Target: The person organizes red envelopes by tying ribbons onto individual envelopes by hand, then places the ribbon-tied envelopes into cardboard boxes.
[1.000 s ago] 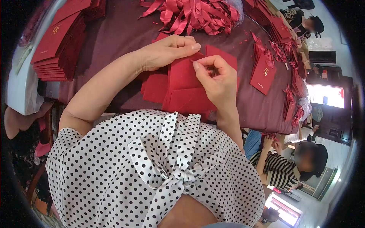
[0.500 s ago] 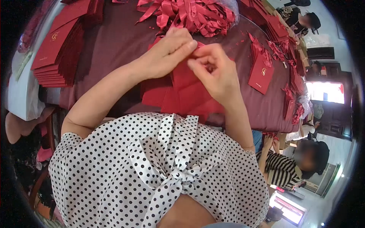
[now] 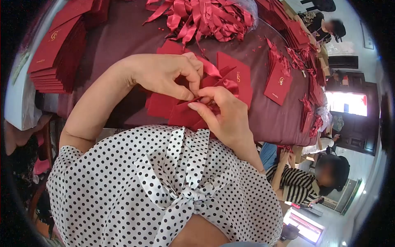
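Both hands meet over a red paper bag (image 3: pixel 180 113) with its open mouth facing up near my chest. Thumb and fingers of my left hand (image 3: pixel 166 77) pinch together at the bag's rim. My right hand (image 3: pixel 226 113) is closed at the same rim, its fingertips almost touching the left ones. A glossy red ribbon (image 3: pixel 210 69) runs up behind the fingers, and a loop of ribbon shows by the right knuckles. Under and behind lie more flat red bags, one with a gold emblem (image 3: pixel 240 80). What exactly sits between the fingertips is partly hidden.
A heap of red ribbons (image 3: pixel 210 18) lies at the back of the dark red tablecloth (image 3: pixel 119 41). Stacked red bags (image 3: pixel 53 53) stand at left; bags with ribbons (image 3: pixel 277 84) lie at right. A person in a striped shirt (image 3: pixel 298 181) works at the right edge.
Both hands have come down closer to my chest and now meet at the bag's open rim. The gold-emblem bag behind has come into view.
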The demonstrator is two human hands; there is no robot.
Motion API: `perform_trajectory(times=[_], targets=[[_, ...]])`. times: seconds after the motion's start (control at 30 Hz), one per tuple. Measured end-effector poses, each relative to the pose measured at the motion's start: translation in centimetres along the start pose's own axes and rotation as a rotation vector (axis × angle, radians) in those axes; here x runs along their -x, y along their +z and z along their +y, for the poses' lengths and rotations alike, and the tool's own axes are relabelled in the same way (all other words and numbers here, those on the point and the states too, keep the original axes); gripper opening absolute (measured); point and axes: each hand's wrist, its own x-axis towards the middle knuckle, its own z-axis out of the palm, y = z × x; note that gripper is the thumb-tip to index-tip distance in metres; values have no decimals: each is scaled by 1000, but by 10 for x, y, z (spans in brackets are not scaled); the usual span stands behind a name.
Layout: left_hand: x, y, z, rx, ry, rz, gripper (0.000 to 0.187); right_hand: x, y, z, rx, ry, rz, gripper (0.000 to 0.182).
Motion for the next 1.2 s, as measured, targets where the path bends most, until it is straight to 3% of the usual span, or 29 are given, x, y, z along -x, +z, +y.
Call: perform_trajectory(times=[0.13,0.17,0.23,0.3,0.37,0.43,0.53,0.57,0.6,0.7,0.77,0.8,0.83,0.87,0.9,0.97,1.03,1.1,1.13,1.2], targets=[[-4,11,1,-49,1,124,11,2,-8,3,234,-177,77,23],[-5,10,5,-79,49,174,12,-1,-16,-2,379,-235,95,25],[-3,5,8,-112,95,221,12,-1,-19,-8,309,-174,143,24],[-2,-8,2,-197,223,321,12,0,-28,-9,422,-344,85,23],[11,-27,-14,43,17,589,13,8,-31,-17,419,-287,110,22],[14,-32,-28,199,-90,608,13,7,-37,-12,444,-294,135,27],[2,-17,-24,-40,-17,575,14,4,-43,-12,373,-323,90,31],[1,-14,-22,128,-97,601,14,4,-43,-8,340,-318,110,42],[-1,-12,-20,297,-179,620,14,2,-45,-8,338,-318,112,42],[-9,-6,-18,316,-121,653,16,-5,-53,-6,412,-187,168,52],[-14,1,-12,346,-150,669,20,-11,-70,9,329,-176,310,42],[-15,2,-17,353,-134,628,24,-14,-80,17,128,-143,432,34],[-15,5,-15,371,-131,608,24,-18,-93,11,-48,17,511,20],[-14,6,-14,363,-124,575,23,-20,-106,13,-330,-34,521,12],[-13,6,-13,355,-117,543,23,-24,-115,16,-611,-88,523,8],[-13,5,-6,356,-90,603,23,-35,-102,43,-884,-16,712,18],[-14,2,0,374,-22,750,24,-37,-89,71,-564,-99,459,18],[-11,-2,5,312,58,899,24,-41,-79,101,-742,165,164,20],[-10,-3,11,298,37,957,21,-46,-61,105,-1249,313,109,21],[-12,-3,9,129,58,979,19,-51,-41,106,-1169,253,47,21]])
